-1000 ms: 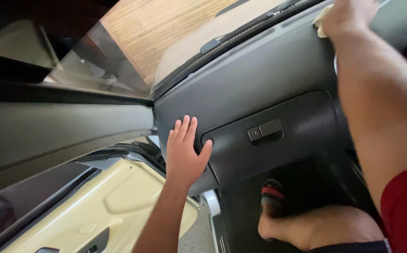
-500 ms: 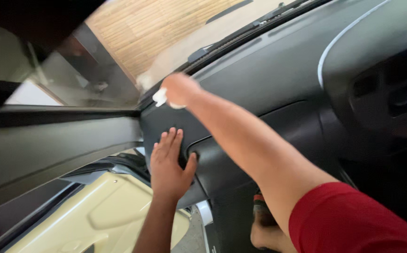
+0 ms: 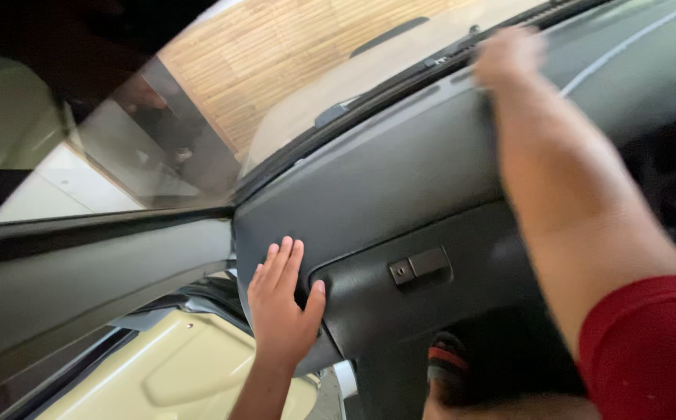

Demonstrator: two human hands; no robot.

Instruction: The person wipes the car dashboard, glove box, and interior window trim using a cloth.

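Grey car dashboard (image 3: 400, 163) under the windscreen: left hand (image 3: 282, 307) spread flat against its end, just beside the glovebox latch (image 3: 419, 266). Right hand (image 3: 509, 54), blurred, on the dashboard top; grip unclear.

We see a cream door panel (image 3: 174, 373) bottom left, with a moulded pull recess, door swung open. Dark window frame (image 3: 97, 257) runs across above it. Windshield (image 3: 291, 78) fills the upper middle; through it we see a wood-slat wall (image 3: 275, 54) and a black wiper arm (image 3: 388, 35) low on the glass. Glovebox lid (image 3: 431, 288) sits lower centre, with a grey latch (image 3: 419, 266) and a small key lock beside it. A black-and-red sandal (image 3: 448, 362) rests in the dark footwell.
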